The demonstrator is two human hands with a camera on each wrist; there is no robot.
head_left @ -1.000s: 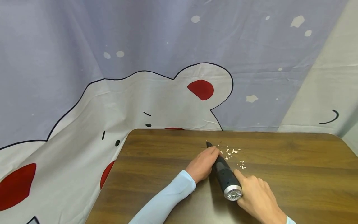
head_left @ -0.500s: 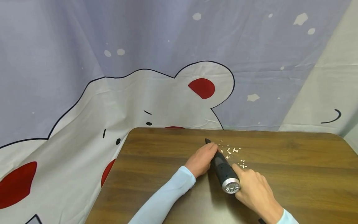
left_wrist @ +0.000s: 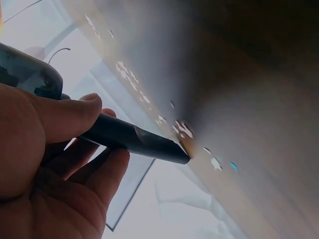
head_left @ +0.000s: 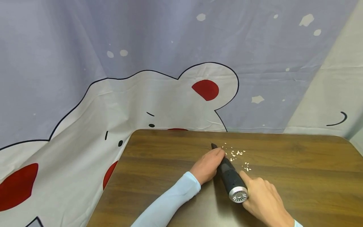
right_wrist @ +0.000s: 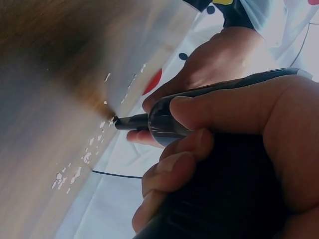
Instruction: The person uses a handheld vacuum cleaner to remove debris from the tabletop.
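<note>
A black handheld vacuum cleaner (head_left: 231, 179) with a silver vented end slants over the wooden table in the head view, its narrow nozzle pointing away from me. My left hand (head_left: 208, 165) holds the front by the slim crevice nozzle (left_wrist: 147, 143), thumb on one side and fingers on the other. Behind it, my right hand (head_left: 265, 198) grips the handle, with the thumb along the body in the right wrist view. Small white scraps (head_left: 239, 153) lie scattered right of the nozzle. In the left wrist view the nozzle tip is right at some scraps (left_wrist: 184, 129).
The brown wood-grain table (head_left: 306, 183) has rounded far corners. Behind it and along its left side hangs a printed cloth (head_left: 158, 94) with a white cartoon figure and red patches. One tiny blue-looking fleck (left_wrist: 234, 166) shows near the nozzle in the left wrist view.
Both hands and the vacuum cleaner move slightly forward and left, then back toward me and right. The grip of each hand stays the same, and the scraps look much the same.
</note>
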